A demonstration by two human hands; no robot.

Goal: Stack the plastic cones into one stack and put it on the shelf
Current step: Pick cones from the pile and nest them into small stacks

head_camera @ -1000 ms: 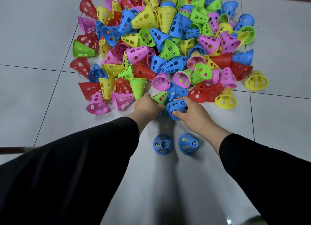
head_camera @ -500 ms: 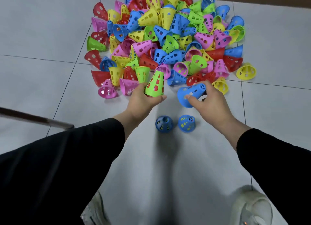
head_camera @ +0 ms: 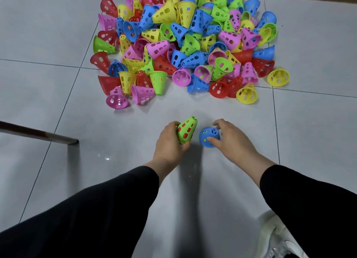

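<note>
Hands (head_camera: 170, 141) (head_camera: 229, 138) grip green cone (head_camera: 186, 129), tip tilted away.

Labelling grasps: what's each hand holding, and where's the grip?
Left hand grips the green cone around its wide lower end. Right hand pinches the blue cone at its base rim.

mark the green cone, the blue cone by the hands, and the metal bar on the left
green cone (head_camera: 186, 130), head view, middle of its side wall
blue cone (head_camera: 208, 137), head view, its perforated side below the top
metal bar (head_camera: 38, 132), head view, midway along its shaft
</note>
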